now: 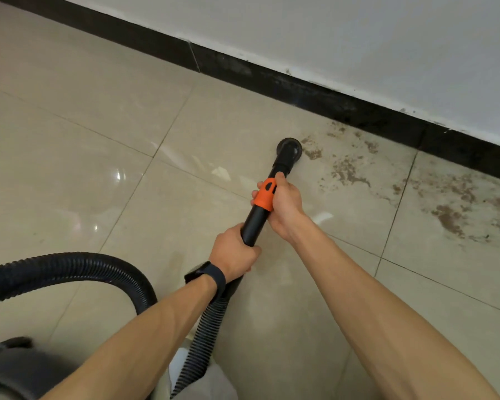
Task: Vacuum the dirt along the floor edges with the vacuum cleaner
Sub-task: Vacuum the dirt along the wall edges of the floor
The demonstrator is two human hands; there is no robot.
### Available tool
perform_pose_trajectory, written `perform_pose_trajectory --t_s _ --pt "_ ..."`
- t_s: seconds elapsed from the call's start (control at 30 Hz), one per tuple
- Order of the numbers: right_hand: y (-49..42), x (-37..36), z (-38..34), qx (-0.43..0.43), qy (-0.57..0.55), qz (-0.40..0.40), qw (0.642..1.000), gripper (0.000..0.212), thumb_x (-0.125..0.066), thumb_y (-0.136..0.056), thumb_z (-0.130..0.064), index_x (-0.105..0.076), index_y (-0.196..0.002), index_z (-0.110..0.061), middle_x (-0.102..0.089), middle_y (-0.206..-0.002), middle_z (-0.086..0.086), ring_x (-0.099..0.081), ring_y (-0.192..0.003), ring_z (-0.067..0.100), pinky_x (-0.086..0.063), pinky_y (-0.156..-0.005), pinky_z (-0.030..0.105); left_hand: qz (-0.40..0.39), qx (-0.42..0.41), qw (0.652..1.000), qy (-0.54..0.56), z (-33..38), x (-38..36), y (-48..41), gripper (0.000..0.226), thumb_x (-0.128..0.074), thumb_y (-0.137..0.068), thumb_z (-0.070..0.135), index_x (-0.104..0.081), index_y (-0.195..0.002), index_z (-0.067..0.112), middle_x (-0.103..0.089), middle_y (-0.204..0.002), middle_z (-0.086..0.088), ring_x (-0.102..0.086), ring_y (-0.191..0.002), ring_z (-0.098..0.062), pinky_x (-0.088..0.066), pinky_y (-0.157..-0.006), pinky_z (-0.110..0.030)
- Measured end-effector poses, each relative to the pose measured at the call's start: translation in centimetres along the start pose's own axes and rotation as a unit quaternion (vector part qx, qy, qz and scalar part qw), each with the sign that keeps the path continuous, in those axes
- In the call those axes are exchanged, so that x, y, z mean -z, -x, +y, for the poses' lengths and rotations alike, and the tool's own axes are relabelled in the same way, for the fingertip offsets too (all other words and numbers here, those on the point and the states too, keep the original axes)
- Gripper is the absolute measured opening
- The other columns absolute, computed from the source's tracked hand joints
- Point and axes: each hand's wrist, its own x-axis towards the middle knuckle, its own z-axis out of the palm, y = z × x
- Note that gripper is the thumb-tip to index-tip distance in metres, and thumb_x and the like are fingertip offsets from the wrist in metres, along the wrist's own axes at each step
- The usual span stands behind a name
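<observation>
A black vacuum wand (253,223) with an orange collar (265,194) points away from me at the floor. Its round black nozzle (289,146) sits on the beige tile, touching the left end of a brown dirt patch (344,168). My right hand (286,206) grips the wand at the orange collar. Lower down, my left hand (234,255), with a dark watch on its wrist, grips the black tube where the ribbed hose (70,269) joins. More dirt (451,217) is scattered to the right along the black skirting (329,102).
The hose loops left toward the dark vacuum body (9,368) at the bottom left corner. A white wall (358,39) rises above the skirting. Glossy beige tiles (70,140) stretch to the left, and my light trouser leg (202,382) shows at the bottom edge.
</observation>
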Motion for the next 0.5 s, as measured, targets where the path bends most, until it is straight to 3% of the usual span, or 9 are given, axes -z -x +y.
perform_pose_trajectory --t_s 0.17,0.3,0.5 --pt "0.2 0.8 0.3 0.034 0.039 -0.001 0.999 0.03 -0.052 -0.108 -0.041 -0.053 -0.106 -0.011 -0.059 -0.078 0.003 -0.061 -0.059 0.016 -0.055 -0.06 0.033 0.015 0.0 1.0 0.014 0.8 -1.8 0.0 0.018 -0.065 -0.077 0.016 -0.057 -0.091 0.024 -0.068 -0.079 -0.006 -0.067 -0.062 -0.025 -0.059 -0.057 -0.036" --pt "0.3 1.4 1.1 0.061 0.056 0.007 0.997 0.019 -0.058 -0.106 -0.03 -0.052 -0.105 -0.013 -0.053 -0.074 0.002 -0.054 -0.055 0.013 -0.052 -0.057 0.032 0.007 -0.013 1.0 -0.009 0.8 -2.1 -0.5 0.016 -0.062 -0.075 0.018 -0.057 -0.089 0.024 -0.068 -0.077 -0.004 -0.067 -0.063 -0.026 -0.06 -0.06 -0.041" --pt "-0.1 1.1 0.5 0.074 0.057 0.034 0.995 0.024 -0.06 -0.104 -0.033 -0.049 -0.104 -0.012 -0.05 -0.069 0.0 -0.051 -0.05 0.012 -0.051 -0.053 0.031 -0.002 -0.041 0.997 -0.06 1.3 -1.5 -1.1 0.015 -0.063 -0.079 0.02 -0.057 -0.093 0.023 -0.063 -0.074 0.001 -0.065 -0.065 -0.022 -0.057 -0.059 -0.033"
